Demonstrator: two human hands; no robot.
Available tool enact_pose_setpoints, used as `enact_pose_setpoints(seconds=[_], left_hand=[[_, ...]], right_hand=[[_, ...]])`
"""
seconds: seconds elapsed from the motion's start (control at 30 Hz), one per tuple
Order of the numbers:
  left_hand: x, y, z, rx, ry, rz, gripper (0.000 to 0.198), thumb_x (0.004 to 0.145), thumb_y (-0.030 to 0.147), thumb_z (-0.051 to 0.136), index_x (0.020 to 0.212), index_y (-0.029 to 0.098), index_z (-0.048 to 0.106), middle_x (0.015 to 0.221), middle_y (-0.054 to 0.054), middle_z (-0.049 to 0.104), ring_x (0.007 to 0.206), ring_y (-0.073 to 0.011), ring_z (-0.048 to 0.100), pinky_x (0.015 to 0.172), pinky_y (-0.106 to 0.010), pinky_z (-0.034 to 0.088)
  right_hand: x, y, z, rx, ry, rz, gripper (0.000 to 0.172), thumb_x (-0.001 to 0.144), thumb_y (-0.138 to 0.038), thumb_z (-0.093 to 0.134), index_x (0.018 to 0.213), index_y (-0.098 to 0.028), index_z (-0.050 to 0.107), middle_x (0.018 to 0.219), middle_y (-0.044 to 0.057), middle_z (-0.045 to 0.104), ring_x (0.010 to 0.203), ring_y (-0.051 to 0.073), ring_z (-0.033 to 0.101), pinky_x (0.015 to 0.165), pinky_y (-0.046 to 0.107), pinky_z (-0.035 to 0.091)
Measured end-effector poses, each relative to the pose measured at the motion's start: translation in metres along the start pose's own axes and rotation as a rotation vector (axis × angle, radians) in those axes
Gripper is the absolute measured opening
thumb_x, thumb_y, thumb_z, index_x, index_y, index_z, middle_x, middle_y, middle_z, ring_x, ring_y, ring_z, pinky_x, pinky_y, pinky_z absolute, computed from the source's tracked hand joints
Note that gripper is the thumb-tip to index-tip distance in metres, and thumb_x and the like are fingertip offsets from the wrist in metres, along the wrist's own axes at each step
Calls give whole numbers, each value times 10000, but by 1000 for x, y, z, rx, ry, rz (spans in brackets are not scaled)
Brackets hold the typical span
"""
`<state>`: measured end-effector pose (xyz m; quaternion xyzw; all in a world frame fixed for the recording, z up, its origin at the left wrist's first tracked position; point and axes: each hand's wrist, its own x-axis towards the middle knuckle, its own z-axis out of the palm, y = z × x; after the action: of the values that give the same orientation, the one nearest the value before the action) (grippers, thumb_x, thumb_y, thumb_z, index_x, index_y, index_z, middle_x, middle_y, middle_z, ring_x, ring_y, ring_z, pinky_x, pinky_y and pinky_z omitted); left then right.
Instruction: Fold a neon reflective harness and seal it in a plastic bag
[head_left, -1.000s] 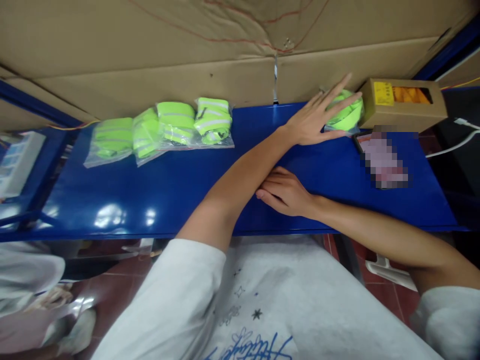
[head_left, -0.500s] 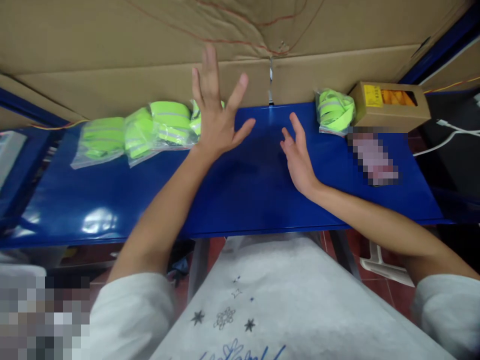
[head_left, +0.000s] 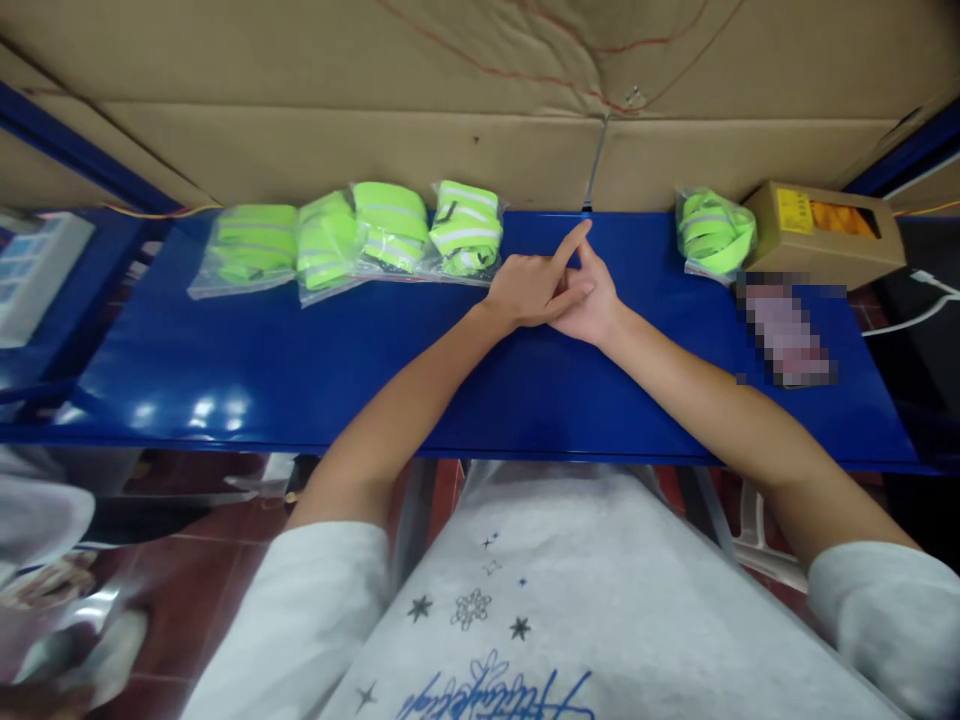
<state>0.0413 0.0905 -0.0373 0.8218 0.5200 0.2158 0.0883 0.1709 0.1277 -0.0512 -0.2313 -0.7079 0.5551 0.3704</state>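
Observation:
My left hand point(head_left: 523, 288) lies across my right hand point(head_left: 592, 300) above the blue table point(head_left: 247, 350). The two hands touch, palm against palm or crossed at the fingers. On the left hand, the index finger and thumb are stretched out and apart; its other fingers are partly hidden. Most of the right hand's fingers are behind the left, with an extended part showing at the top. No object shows in either hand. Closest to the left hand is a clear bag with a folded lime-yellow reflective strap point(head_left: 466, 228).
More bagged lime straps point(head_left: 259, 240) line the table's back left. At the right are another bagged strap point(head_left: 716, 232), a cardboard box point(head_left: 832, 240) with orange contents, and a pixelated flat item point(head_left: 786, 330). A cardboard wall point(head_left: 337, 140) rises behind. White cables point(head_left: 930, 285) lie far right.
My hands, raised and apart before, have come together and now touch. The left went right and down. The whole view has shifted, showing the fourth bagged strap on the left uncovered.

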Motion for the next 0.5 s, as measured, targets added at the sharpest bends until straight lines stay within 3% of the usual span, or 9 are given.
enact_pose_setpoints(seconds=[0.07,0.13,0.23,0.33,0.5], left_hand=[[2,-1,3,22,1,-47,1006,939,849,299,1609,100,350,956,-109,784,1017,-318,700,1004,-470,477],[5,1,3,82,-10,-92,964,960,826,294,1602,110,361,979,-108,783,1005,-311,700,968,-459,478],[9,9,1,178,-26,-163,833,1013,761,221,1507,147,492,1036,-105,775,985,-279,700,919,-420,478],[10,17,-2,209,-9,-203,812,1054,681,80,1278,158,659,1054,-121,765,992,-252,690,899,-386,466],[12,29,-3,208,2,-339,754,1099,545,66,1207,172,712,1101,-122,755,1032,-240,684,945,-398,465]], right_hand=[[-1,2,0,215,-21,204,888,839,-986,160,648,-224,573,724,105,737,1022,273,738,830,429,615],[-3,1,2,380,-14,319,828,810,-1003,286,688,-240,586,707,108,720,968,290,742,793,438,628],[-4,-3,4,574,41,408,786,873,-950,276,731,-249,604,721,88,713,974,278,736,824,430,623],[-2,-7,5,741,111,491,743,937,-878,256,752,-258,621,730,74,711,981,263,729,834,413,616],[2,-7,8,800,188,555,673,977,-802,339,701,-248,603,660,49,665,882,243,717,781,376,602]])
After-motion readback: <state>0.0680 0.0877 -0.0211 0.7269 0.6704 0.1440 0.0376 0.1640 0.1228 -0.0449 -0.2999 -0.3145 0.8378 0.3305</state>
